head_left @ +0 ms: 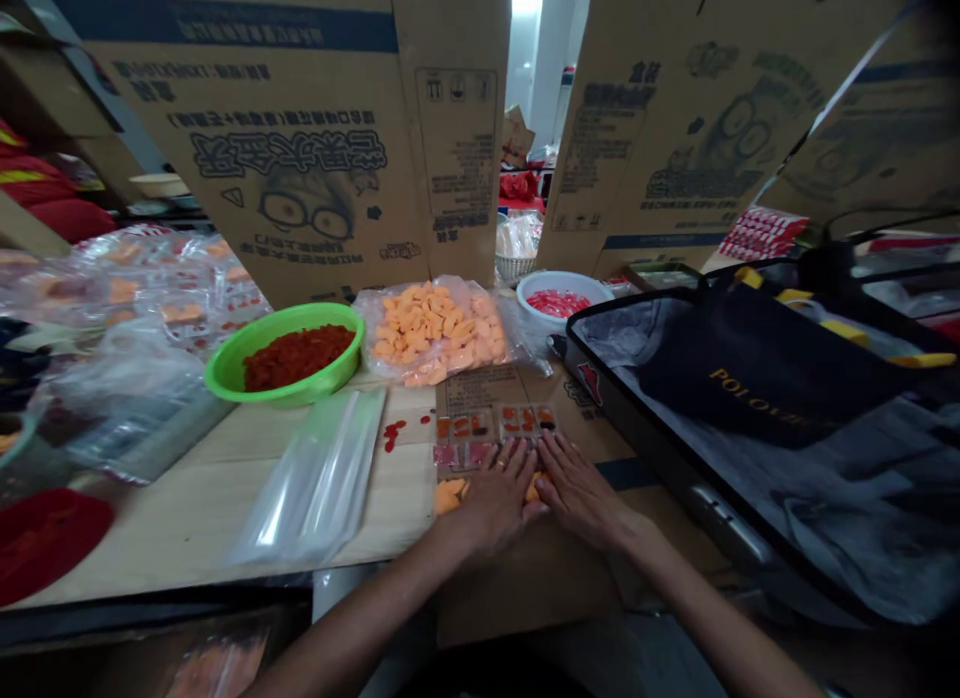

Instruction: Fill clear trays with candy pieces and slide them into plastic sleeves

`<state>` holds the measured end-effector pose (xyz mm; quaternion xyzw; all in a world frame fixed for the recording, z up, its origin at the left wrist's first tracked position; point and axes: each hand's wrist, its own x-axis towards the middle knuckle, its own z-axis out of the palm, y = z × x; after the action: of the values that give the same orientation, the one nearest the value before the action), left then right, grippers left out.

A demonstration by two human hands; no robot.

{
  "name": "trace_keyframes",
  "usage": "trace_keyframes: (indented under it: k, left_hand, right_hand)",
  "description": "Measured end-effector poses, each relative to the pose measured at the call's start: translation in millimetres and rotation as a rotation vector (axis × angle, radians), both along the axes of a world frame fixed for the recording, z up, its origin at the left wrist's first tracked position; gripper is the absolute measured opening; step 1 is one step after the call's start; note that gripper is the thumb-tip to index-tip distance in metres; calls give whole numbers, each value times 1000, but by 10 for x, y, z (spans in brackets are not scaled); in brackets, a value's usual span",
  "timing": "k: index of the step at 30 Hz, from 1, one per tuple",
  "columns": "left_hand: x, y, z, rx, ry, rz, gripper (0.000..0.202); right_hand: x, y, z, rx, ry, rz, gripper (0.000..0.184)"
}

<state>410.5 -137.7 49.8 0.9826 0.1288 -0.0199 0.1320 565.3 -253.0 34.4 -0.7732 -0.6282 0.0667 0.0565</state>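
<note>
The left hand (pixel 501 493) and right hand (pixel 581 488) lie palms down, fingers extended and slightly spread, across soft orange pieces (pixel 450 495) and glossy, clear packs (pixel 527 419). Just beyond the fingers are two of these packs, each showing three small fillings, two orange-red and one dark; a pinkish strip (pixel 465 455) lies nearer, beside the left fingers. To the left, several flat red bits (pixel 394 433) dot the surface (pixel 405 478), next to smooth clear plastic sleeves (pixel 315 478). Farther out stand one round green plastic bowl (pixel 217 375) of red pieces, one clear bag (pixel 480 353) of chunky orange pieces, and one pale blue bowl (pixel 536 318) of red-and-white bits. Behind, corrugated cardboard (pixel 450 38) carries Chinese characters; right, a dark fabric bag (pixel 742 378) reads "POLO", its remaining letters blurred.
</note>
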Motion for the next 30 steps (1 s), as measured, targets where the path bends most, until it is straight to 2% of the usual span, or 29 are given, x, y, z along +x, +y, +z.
trace_keyframes:
  k: [4,7,11,15,18,20,22,25,28,30]
  left_hand:
    - [-138,35,91,-39,-20,-23,80]
    - [-340,117,53,16,-30,26,77]
    - [-524,206,-37,46,-7,120,72]
    - [-541,240,13,57,-169,166,70]
    - [-552,307,108,50,-310,211,57]
    - [-573,384,172,14,-402,258,47]
    - [-587,479,230,-45,-484,300,41]
    - [-555,630,304,-172,-592,342,36]
    - [-435,756,387,-365,-681,392,31]
    - [-311,801,485,-561,-724,474,29]
  right_hand:
    - [3,-2,32,35,14,-14,61]
    - [115,133,152,115,87,-29,58]
    - [373,689,545,147,121,-154,61]
    - [546,1422,919,85,69,-351,53]
    - [594,1826,1009,46,55,-419,51]
    - [633,1988,1012,15,48,-432,56]
    - [705,2075,1021,-13,40,-431,55]
    - [868,2102,1123,-31,7,-450,41]
    - [977,2027,1351,10,-52,-479,34]
    - [906,1909,1525,62,-96,-481,41]
